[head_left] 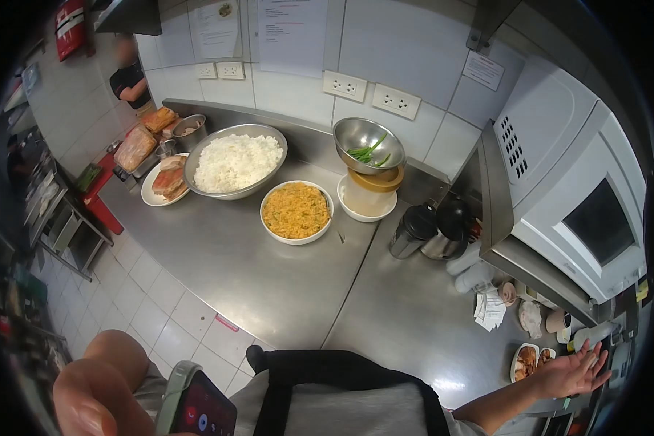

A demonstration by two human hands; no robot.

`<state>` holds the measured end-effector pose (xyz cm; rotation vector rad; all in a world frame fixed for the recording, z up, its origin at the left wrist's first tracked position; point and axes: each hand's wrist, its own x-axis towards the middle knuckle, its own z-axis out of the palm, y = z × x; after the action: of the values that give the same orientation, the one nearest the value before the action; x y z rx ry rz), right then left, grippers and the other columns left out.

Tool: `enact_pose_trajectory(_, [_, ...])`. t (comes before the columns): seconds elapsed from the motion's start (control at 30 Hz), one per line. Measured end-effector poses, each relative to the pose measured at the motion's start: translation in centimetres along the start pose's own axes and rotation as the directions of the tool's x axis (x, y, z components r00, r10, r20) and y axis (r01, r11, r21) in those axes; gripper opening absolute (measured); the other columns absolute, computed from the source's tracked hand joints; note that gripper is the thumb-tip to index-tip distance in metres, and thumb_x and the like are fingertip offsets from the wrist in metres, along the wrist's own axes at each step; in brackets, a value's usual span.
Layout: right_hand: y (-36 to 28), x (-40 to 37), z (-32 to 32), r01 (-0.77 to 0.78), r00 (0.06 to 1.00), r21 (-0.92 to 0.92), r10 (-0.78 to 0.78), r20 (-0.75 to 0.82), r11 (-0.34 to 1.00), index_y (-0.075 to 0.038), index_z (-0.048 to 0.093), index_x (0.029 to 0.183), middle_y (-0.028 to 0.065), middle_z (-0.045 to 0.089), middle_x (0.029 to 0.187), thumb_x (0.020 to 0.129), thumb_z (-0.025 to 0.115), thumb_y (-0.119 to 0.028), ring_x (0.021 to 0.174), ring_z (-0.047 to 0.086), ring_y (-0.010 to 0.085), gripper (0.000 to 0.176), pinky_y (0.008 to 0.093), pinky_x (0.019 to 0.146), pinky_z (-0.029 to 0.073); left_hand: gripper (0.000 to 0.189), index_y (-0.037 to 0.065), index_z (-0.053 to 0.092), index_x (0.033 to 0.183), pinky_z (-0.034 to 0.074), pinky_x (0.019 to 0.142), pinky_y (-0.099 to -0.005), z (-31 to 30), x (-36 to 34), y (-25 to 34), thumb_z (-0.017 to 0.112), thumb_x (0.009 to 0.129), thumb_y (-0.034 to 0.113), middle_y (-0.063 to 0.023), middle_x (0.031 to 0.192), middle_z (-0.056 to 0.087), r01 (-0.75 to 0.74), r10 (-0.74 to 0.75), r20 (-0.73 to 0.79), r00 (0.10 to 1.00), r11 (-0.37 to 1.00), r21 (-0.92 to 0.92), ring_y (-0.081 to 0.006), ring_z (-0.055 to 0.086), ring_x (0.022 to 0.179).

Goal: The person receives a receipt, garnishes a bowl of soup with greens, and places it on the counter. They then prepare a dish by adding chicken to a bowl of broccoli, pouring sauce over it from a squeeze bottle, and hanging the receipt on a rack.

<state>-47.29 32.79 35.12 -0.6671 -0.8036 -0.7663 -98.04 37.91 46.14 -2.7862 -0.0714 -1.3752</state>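
Close to the camera at the lower left is my left hand (87,403), its fingers curled and partly cut off by the frame edge. It holds a phone (207,410) with a pale green edge and a lit screen showing red and blue buttons. At the far right my right hand (578,370) is raised with fingers spread, holding nothing. Just left of it sits a white dish (514,363) of browned food pieces. A white bowl of yellow-orange rice (296,211) stands mid-counter, beside a large metal bowl of white rice (238,163).
On the steel counter (269,291) are a plate of meat (168,182), a metal bowl with green stalks (367,149) atop a tub, and a dark lidded cup (413,229). A microwave (581,174) stands on the right shelf. Another person (131,83) is at the back left.
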Motion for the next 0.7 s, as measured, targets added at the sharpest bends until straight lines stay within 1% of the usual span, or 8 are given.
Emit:
enact_pose_trajectory(0.13, [-0.1,0.1,-0.2,-0.005,1.0,0.004,0.005,0.001,1.0,-0.002,0.03,0.127,0.0242,0.043,0.119,0.087,0.047,0.001,0.105,0.051,0.0343,0.043,0.0461,0.087,0.047,0.057,0.038,-0.002,0.142,0.036,0.076,-0.048,-3.0,0.8,-0.4,0.027,0.094,0.045,-0.0155,0.103,0.055,-0.027,0.029,0.266,0.964,1.0,-0.012,-0.0295,0.062,0.083])
enact_pose_trajectory(0.23, [-0.2,0.1,-0.1,-0.007,1.0,-0.005,0.007,0.003,1.0,-0.001,0.03,0.127,0.0244,0.043,0.119,0.087,0.048,0.002,0.105,0.051,0.0344,0.044,0.0457,0.087,0.047,0.056,0.037,-0.002,0.142,0.035,0.086,-0.0526,-1.8,1.0,-0.6,0.024,0.093,0.047,-0.0167,0.104,0.055,-0.016,0.02,0.185,0.983,1.0,-0.026,-0.0308,0.061,0.085])
enact_pose_trajectory(0.33, [-0.1,0.2,-0.3,-0.003,1.0,0.009,0.003,0.011,1.0,-0.001,0.029,0.127,0.0243,0.043,0.119,0.087,0.048,0.002,0.105,0.051,0.0342,0.045,0.0454,0.087,0.048,0.057,0.036,-0.002,0.142,0.033,0.091,-0.0549,-2.1,1.2,0.5,0.023,0.092,0.049,-0.0173,0.106,0.054,0.113,-0.1,0.21,0.973,0.992,-0.052,-0.0316,0.061,0.087])
enact_pose_trajectory(0.37, [0.0,0.2,-0.4,-0.002,1.0,0.018,0.001,0.014,1.0,-0.001,0.029,0.127,0.0242,0.043,0.119,0.087,0.048,0.002,0.105,0.051,0.0341,0.045,0.0453,0.087,0.047,0.058,0.036,-0.002,0.142,0.034,0.091,-0.0549,-2.3,1.1,0.3,0.023,0.092,0.05,-0.0174,0.106,0.054,0.084,-0.073,0.234,0.97,0.996,-0.037,-0.0318,0.061,0.087])
enact_pose_trajectory(0.47, [-0.2,0.1,-0.1,-0.016,1.0,-0.014,0.016,0.007,1.0,0.0,0.028,0.127,0.0237,0.043,0.119,0.086,0.048,0.002,0.105,0.051,0.0336,0.045,0.0449,0.087,0.047,0.058,0.035,-0.002,0.142,0.034,0.09,-0.0547,0.1,1.5,-0.3,0.024,0.092,0.049,-0.0173,0.107,0.054,0.048,-0.046,0.028,0.999,0.996,-0.072,-0.0317,0.061,0.088])
enact_pose_trajectory(0.53, [-0.2,0.0,-0.2,-0.017,1.0,-0.004,0.017,0.011,1.0,-0.001,0.028,0.127,0.0234,0.043,0.12,0.086,0.048,0.002,0.106,0.051,0.0334,0.045,0.0446,0.088,0.047,0.059,0.035,-0.002,0.142,0.035,0.09,-0.0543,0.7,1.2,0.1,0.026,0.092,0.048,-0.017,0.107,0.054,0.075,-0.077,-0.039,0.996,0.996,-0.051,-0.0316,0.061,0.089])
enact_pose_trajectory(0.57, [-0.2,0.0,-0.2,-0.018,1.0,0.002,0.018,0.014,1.0,-0.001,0.028,0.127,0.0233,0.043,0.12,0.086,0.048,0.002,0.106,0.051,0.0333,0.045,0.0444,0.088,0.047,0.059,0.035,-0.002,0.142,0.036,0.089,-0.054,0.1,0.9,0.8,0.027,0.093,0.047,-0.0168,0.106,0.054,0.106,-0.106,0.009,0.994,0.994,-0.005,-0.0315,0.061,0.089])
enact_pose_trajectory(0.7, [-0.1,0.0,-0.2,-0.025,1.0,-0.003,0.025,0.008,1.0,-0.001,0.028,0.127,0.0231,0.043,0.12,0.086,0.048,0.002,0.107,0.051,0.0335,0.045,0.0444,0.089,0.047,0.062,0.034,-0.003,0.142,0.038,0.087,-0.0524,0.5,0.7,0.5,0.032,0.092,0.043,-0.0158,0.105,0.054,0.078,-0.077,-0.021,0.997,0.997,0.026,-0.0308,0.06,0.087])
